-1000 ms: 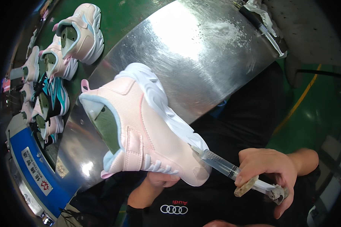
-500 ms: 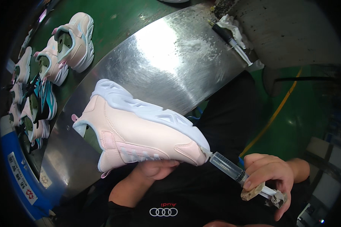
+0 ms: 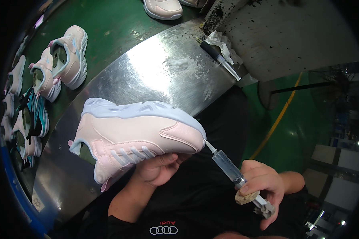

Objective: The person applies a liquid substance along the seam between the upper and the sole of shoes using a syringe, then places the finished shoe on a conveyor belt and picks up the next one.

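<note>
A pale pink sneaker (image 3: 131,129) with a chunky white sole lies tilted on its side, its toe pointing right and its sole facing away from me. Beneath its laces and toe, my left hand (image 3: 157,169) grips it; part of the fingers is hidden behind the shoe. A clear plastic syringe (image 3: 227,165) is held in my right hand (image 3: 263,183), fingers wrapped round its rear end. Its thin white nozzle meets the toe's edge, where sole and upper join. Dirty wrapping covers the syringe's flange and plunger end.
Under the shoe is a shiny metal plate (image 3: 147,67). A second, dark-filled syringe (image 3: 217,57) lies at its far right beside crumpled white tissue (image 3: 223,44). Several sneakers (image 3: 70,57) stand on the green surface (image 3: 107,24) at the left. Another pink shoe (image 3: 163,8) is at the top.
The view has shifted. The shoe has rolled so its toe top and laces show more. The syringe's nozzle now shows at the toe's sole edge, and the syringe is held more steeply.
</note>
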Motion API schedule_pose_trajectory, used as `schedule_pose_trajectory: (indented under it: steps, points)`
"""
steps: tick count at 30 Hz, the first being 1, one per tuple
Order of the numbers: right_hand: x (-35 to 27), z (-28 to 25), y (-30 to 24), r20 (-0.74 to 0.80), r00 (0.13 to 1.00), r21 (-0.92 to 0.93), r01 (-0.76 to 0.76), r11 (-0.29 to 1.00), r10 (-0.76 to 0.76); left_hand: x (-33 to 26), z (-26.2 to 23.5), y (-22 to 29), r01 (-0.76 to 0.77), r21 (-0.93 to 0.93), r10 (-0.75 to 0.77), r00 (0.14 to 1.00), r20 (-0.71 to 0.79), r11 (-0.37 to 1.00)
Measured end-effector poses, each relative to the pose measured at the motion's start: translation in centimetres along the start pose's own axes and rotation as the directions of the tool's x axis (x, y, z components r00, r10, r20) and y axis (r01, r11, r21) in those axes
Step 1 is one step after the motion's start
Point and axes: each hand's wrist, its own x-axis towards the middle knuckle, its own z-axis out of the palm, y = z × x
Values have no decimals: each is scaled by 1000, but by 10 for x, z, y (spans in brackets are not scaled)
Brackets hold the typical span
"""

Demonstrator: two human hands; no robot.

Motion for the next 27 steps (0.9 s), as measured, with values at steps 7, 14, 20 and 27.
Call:
schedule_pose_trajectory:
  steps: [7, 14, 20, 27]
  points:
    - [4, 9, 4, 1, 1000, -203, 30, 979, -30, 11, 6, -1, -46, -136, 49, 999, 13, 990]
    - [10, 23, 15, 70, 993, -504, 118, 856, -96, 11, -3, -2, -56, -88, 59, 998, 31, 995]
    - [12, 32, 26, 71, 986, -603, 164, 781, -152, 9, 7, 4, -6, -154, 5, 1000, -6, 988]
    - [11, 38, 33, 95, 976, -665, 208, 718, -195, 5, 12, 6, -4, -156, -3, 999, -49, 988]
